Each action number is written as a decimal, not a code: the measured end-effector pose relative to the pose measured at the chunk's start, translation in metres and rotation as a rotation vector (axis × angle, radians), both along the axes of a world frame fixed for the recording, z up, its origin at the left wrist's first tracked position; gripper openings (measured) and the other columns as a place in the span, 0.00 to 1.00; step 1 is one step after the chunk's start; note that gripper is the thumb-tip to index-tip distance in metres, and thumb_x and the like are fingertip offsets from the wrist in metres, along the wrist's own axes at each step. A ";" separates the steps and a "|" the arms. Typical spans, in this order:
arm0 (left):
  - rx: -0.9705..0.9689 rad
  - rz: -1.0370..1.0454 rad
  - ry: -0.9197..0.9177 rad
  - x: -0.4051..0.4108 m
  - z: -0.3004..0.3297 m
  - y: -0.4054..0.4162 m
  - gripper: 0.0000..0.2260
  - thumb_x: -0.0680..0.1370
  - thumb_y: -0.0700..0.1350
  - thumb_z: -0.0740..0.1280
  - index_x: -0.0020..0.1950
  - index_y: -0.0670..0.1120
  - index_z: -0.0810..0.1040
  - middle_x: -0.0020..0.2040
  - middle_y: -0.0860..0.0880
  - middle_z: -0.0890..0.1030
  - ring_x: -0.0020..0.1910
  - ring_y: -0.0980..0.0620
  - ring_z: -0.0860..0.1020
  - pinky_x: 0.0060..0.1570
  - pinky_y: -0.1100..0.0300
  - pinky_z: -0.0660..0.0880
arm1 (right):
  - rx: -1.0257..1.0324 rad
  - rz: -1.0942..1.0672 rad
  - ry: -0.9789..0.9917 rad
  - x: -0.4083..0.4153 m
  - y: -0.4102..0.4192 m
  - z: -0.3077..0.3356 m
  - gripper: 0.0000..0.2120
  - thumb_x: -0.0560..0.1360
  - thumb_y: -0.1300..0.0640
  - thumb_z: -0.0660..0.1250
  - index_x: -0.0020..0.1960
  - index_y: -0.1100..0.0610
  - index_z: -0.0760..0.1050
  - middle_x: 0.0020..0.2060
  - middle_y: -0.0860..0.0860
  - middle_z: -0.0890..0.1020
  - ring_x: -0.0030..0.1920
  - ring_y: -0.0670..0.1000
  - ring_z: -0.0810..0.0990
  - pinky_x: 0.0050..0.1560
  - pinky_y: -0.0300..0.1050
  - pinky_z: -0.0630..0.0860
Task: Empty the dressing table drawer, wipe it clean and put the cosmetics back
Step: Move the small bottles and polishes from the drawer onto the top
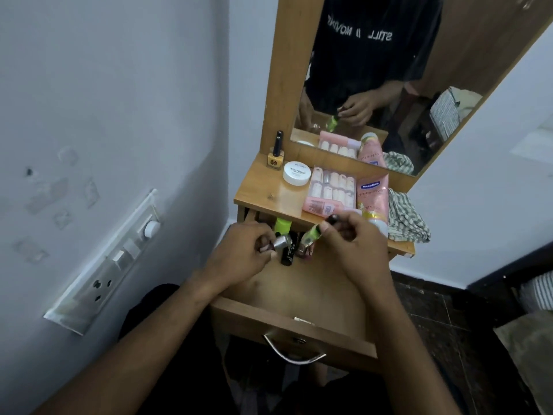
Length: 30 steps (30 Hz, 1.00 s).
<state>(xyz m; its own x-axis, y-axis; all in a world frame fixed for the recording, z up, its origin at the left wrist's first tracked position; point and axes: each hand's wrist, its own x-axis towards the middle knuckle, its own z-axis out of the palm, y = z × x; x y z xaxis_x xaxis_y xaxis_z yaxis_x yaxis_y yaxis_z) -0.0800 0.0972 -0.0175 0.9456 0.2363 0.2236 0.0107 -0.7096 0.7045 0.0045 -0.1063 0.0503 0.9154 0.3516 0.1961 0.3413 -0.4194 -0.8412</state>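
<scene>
At centre frame the right hand (pixel 351 241) pinches the dark cap of a small green bottle (pixel 311 235), its long axis tilted, base pointing lower left over the open wooden drawer (pixel 299 322). The left hand (pixel 242 253) is closed around a shiny silver-capped item (pixel 282 242). A black tube (pixel 288 256) and a bright green tube (pixel 282 225) lie at the drawer's back. On the glossy tabletop (pixel 263 190) above: a yellow nail polish bottle (pixel 274 158), white round jar (pixel 296 173), pink false-nail box (pixel 330 190), pink Vaseline tube (pixel 372 196), striped cloth (pixel 405 218).
</scene>
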 end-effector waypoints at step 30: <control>-0.257 0.448 -0.223 0.155 0.023 0.093 0.10 0.71 0.41 0.79 0.50 0.44 0.83 0.41 0.50 0.83 0.36 0.58 0.77 0.39 0.76 0.72 | -0.143 0.015 -0.220 0.108 0.140 0.006 0.09 0.74 0.52 0.75 0.53 0.48 0.82 0.39 0.42 0.82 0.36 0.40 0.78 0.36 0.36 0.69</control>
